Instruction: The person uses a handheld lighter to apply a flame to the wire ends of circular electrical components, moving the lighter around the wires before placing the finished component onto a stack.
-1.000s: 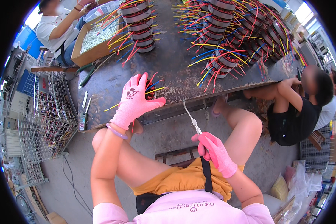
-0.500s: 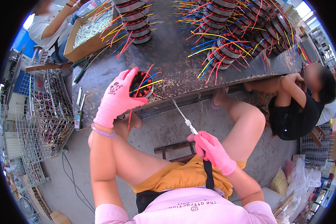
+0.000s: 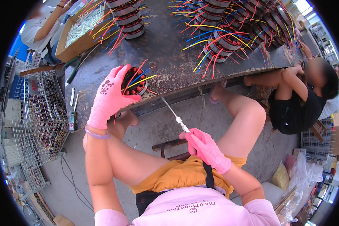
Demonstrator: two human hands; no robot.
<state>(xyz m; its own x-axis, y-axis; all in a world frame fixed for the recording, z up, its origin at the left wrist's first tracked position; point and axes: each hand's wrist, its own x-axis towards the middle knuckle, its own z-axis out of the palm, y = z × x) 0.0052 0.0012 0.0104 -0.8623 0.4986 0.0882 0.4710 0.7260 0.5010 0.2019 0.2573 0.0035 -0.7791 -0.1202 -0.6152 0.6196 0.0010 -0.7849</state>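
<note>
My left hand (image 3: pixel 108 94), in a pink glove, lies curled round the near-left side of a motor stator (image 3: pixel 143 89) at the table's edge. Red, blue and yellow lead wires stick out of the stator. In my right hand (image 3: pixel 207 148), also gloved in pink, is a thin metal-shafted tool (image 3: pixel 178 120) with a white collar; my fingers cover most of its handle. The tool's tip points at the stator and appears to meet the end of a short red wire (image 3: pixel 151 91). Whether it is hooked on cannot be made out.
Stacks of stators (image 3: pixel 128 22) with loose wires stand on the metal table (image 3: pixel 165 56), more at the back right (image 3: pixel 222 41). A cardboard box (image 3: pixel 69 47) of white tubes, green-handled pliers (image 3: pixel 72 71) and pens lie left. Co-workers sit far left and right.
The whole view has shifted slightly left. The tool's tip has come a little closer to the stator and its short red wire. My left hand keeps its hold.
</note>
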